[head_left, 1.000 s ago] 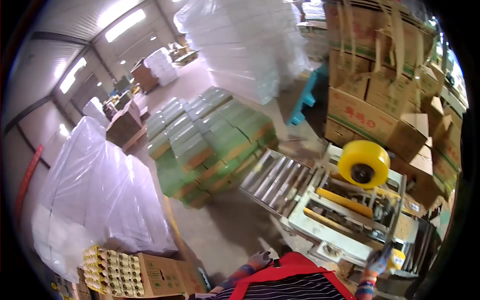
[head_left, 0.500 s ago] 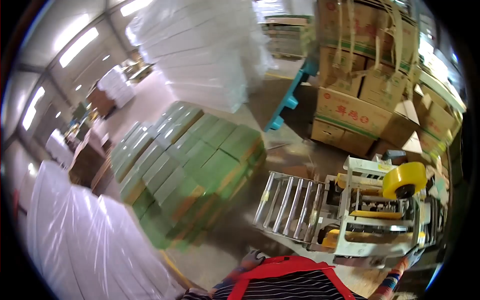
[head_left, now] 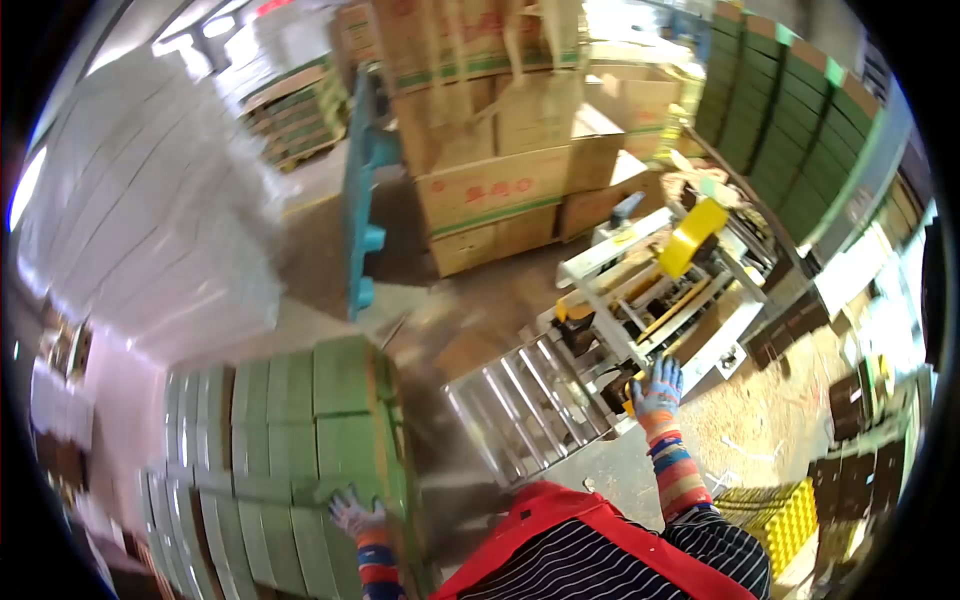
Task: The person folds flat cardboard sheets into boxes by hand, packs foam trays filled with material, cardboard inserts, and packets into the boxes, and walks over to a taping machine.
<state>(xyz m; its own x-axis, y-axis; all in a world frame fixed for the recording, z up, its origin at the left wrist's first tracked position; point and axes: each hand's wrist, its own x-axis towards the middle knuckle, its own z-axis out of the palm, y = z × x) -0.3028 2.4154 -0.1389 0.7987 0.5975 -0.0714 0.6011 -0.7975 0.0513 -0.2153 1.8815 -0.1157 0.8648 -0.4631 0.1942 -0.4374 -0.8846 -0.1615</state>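
My left hand (head_left: 357, 512), gloved, has its fingers spread at the side of a stack of green boxes (head_left: 285, 440) at lower left. Whether it touches the boxes or hovers just above them I cannot tell. My gloved right hand (head_left: 660, 388) lies with fingers stretched out at the near edge of a carton taping machine (head_left: 640, 330), which carries a yellow tape roll (head_left: 693, 237). Neither hand holds anything. A metal roller conveyor (head_left: 530, 405) joins the machine's left end, between my two hands.
Brown cartons (head_left: 500, 190) stand piled behind the machine, beside an upright blue pallet (head_left: 362, 200). Film-wrapped white stacks (head_left: 150, 210) rise at left. More green boxes (head_left: 790, 100) stand at upper right, and yellow egg trays (head_left: 790, 520) sit at lower right.
My view has swung right, so the machine and cartons appear further left. My left hand has come out from my body to the green boxes; my right hand remains at the machine.
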